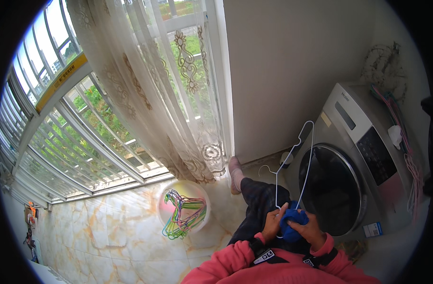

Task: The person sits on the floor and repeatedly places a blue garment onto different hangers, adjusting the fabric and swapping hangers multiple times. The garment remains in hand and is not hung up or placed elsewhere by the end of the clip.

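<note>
A white clothes hanger (276, 184) is held up before my lap, its hook pointing left and one shoulder rising towards the washing machine. Around its lower end, near my body, a blue cloth (291, 223) is bunched. My left hand (272, 223) grips the hanger's lower end at the cloth's left edge, thumb along the wire. From the other side, my right hand (310, 229) pinches the blue cloth between thumb and fingers. Part of the hanger is hidden behind the cloth and hands.
A round pale tub (204, 227) with several coloured hangers (184, 213) stands on the marbled tile floor (113, 241). At right is a Haier front-loading washing machine (330, 191) with pink hangers (411, 177) on top. A sheer curtain (149, 106) hangs before the barred window (106, 142).
</note>
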The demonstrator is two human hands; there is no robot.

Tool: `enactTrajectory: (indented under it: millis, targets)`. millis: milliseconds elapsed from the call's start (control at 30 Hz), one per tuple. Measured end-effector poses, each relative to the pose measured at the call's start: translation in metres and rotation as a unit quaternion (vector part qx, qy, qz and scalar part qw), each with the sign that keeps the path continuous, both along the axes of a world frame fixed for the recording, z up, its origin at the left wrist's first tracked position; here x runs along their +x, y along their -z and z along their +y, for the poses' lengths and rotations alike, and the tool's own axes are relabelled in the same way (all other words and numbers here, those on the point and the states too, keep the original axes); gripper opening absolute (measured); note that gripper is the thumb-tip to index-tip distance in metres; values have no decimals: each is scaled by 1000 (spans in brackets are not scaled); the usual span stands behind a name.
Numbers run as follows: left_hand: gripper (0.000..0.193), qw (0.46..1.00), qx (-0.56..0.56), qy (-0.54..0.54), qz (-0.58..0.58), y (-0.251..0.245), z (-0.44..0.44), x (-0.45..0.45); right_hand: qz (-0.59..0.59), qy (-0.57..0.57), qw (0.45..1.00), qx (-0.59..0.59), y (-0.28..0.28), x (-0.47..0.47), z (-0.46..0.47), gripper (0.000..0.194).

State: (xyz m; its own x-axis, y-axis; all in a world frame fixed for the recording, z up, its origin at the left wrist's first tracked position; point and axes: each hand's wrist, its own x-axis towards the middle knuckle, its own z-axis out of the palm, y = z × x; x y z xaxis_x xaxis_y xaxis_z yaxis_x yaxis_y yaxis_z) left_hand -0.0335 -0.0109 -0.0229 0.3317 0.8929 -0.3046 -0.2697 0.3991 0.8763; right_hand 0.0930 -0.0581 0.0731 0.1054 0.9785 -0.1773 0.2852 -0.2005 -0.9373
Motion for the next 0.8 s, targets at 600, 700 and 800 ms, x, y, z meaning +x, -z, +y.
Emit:
enactTrajectory:
  millis: [600,700,800]
  targets:
    - [45,987,-72,92,-109,-1,5,-3,-118,-20,976,182,-8,2,5,39]
    - [47,977,-106,117,-146,-11,4,-6,-167,-6,964,207,-19,12,12,40]
    - [54,973,-85,127,-174,-20,4,-7,-240,-15,946,218,-27,20,13,43]
